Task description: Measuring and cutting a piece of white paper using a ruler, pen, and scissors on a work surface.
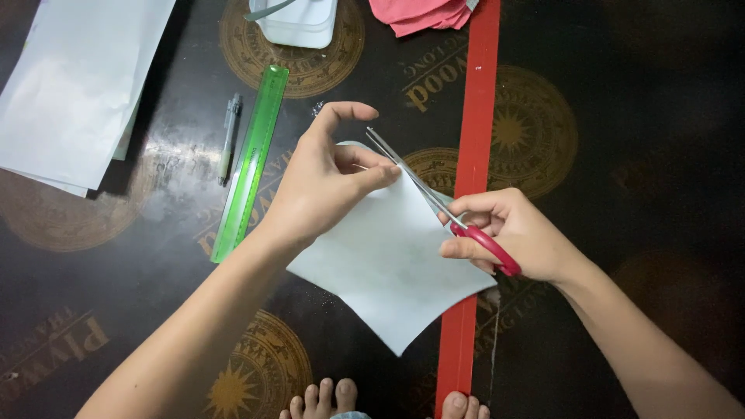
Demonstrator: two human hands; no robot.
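My left hand (326,182) pinches the upper edge of a pale blue sheet of paper (388,264) and holds it up over the dark floor. My right hand (512,233) grips red-handled scissors (434,198). Their metal blades point up and to the left, lying along the sheet's top right edge close to my left fingertips. The blades are nearly together.
A green ruler (252,159) and a grey pen (227,138) lie to the left. A red strip (469,155) runs top to bottom under the paper. White sheets (74,85) at top left, a white container (299,22) and pink paper (423,14) at the top. My toes (322,399) show below.
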